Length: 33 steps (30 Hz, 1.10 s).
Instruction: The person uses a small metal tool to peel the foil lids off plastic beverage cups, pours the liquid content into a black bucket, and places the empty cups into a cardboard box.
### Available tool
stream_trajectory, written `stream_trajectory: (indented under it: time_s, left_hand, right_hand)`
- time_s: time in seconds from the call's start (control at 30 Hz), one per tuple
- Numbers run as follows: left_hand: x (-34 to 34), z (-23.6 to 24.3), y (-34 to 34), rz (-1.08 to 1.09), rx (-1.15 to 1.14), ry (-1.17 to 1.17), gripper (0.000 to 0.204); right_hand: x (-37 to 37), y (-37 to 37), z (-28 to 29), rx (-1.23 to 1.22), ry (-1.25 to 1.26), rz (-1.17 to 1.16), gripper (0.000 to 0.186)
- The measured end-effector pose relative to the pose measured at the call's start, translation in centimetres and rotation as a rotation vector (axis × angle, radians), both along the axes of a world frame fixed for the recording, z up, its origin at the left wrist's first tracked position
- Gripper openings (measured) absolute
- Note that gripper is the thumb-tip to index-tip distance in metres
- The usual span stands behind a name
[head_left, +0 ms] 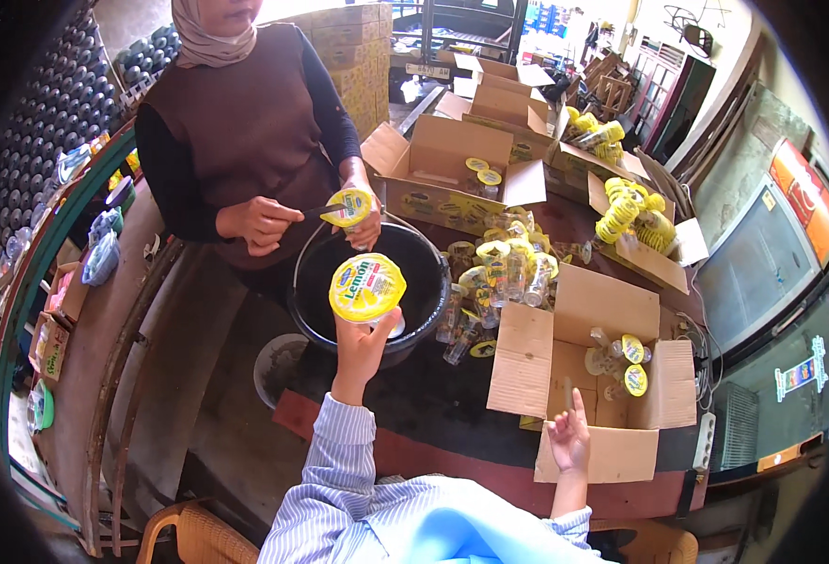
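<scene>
A dark table [414, 395] in a cluttered storeroom; left hand [363, 343] grips a yellow-lidded cup [367, 289]; right hand [569, 434] open above a box [612, 376].

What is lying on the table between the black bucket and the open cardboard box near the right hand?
In the head view, a heap of clear plastic cups, some with yellow lids, lies between the black bucket and the open cardboard box.

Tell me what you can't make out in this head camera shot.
- Black bucket inside: hidden by the yellow-lidded cup in the left hand, head view.
- Right hand fingertips: sunk behind the open carton's wall.
- Clear cups heaped mid-table: too small to count.
</scene>
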<state>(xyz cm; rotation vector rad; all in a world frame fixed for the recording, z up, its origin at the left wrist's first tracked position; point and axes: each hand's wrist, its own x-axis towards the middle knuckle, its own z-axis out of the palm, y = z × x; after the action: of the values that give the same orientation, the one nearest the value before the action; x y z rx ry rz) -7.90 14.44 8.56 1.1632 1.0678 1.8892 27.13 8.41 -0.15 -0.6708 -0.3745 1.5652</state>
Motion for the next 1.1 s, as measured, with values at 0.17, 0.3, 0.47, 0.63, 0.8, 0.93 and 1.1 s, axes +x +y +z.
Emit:
stream_trajectory:
  time_s: [0.17,0.3,0.47,0.63,0.8,0.93,1.1]
  left_hand:
    - [-0.4,-1.8,0.9,0.189,-0.004,0.313,0.059]
    - [-1.9,-3.3,1.6,0.169,-0.044,0.337,0.059]
    - [-2.6,-5.4,2.3,0.092,-0.081,0.142,0.061]
    - [-3.1,-4.1,2.4,0.109,-0.083,0.316,0.059]
    - [-3.5,-4.0,2.3,-0.02,-0.112,0.29,0.057]
    - [-4.1,-4.7,2.3,-0.132,-0.113,0.202,0.06]
    - [-4.0,-4.5,2.4,-0.137,-0.115,0.226,0.06]
  right_hand:
    - [-5.8,4.0,3.5,0.098,-0.604,-0.053,0.034]
    - [-11.6,6.3,8.2,0.352,-0.841,-0.066,0.022]
    - [-17.5,8.4,11.9,0.782,-1.164,-0.099,0.019]
    - [-21.0,10.8,12.4,1.036,-1.39,-0.104,0.016]
    - [-22.6,11.6,11.5,1.212,-1.585,-0.07,0.019]
    - [-23.1,11.4,10.8,1.222,-1.584,-0.052,0.023]
    - [-23.3,11.4,10.4,1.259,-1.619,-0.026,0.025]
